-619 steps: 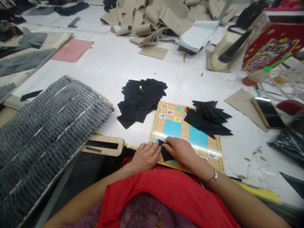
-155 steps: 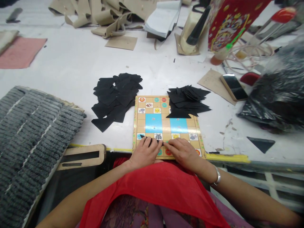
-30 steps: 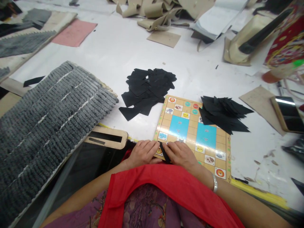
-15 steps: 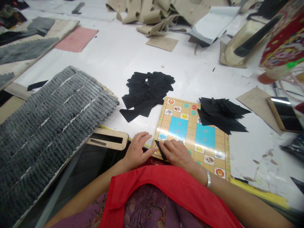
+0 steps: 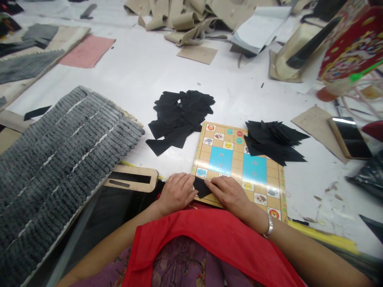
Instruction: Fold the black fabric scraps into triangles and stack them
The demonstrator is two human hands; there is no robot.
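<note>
A small black piece (image 5: 202, 187) lies at the near left corner of a printed game board (image 5: 237, 157), between my hands. My left hand (image 5: 177, 189) is closed, its fingertips on the piece's left edge. From the other side, my right hand (image 5: 230, 193) has its closed fingers on the piece's right edge. One heap of black pieces (image 5: 182, 113) sits beyond the board's left corner. Another pile of black pieces (image 5: 273, 139) overlaps the board's far right part.
Grey ribbed fabric (image 5: 68, 159) covers the left side, beside a slotted tan template (image 5: 131, 178). At the right are a phone (image 5: 349, 137) and a cardboard piece (image 5: 320, 129). Beige strips (image 5: 191, 22) and white paper (image 5: 257, 30) lie at the back.
The black piece now lies flatter, with more of its face showing. My left hand has moved onto its left edge, and my right hand has shifted slightly right. The view has shifted a little.
</note>
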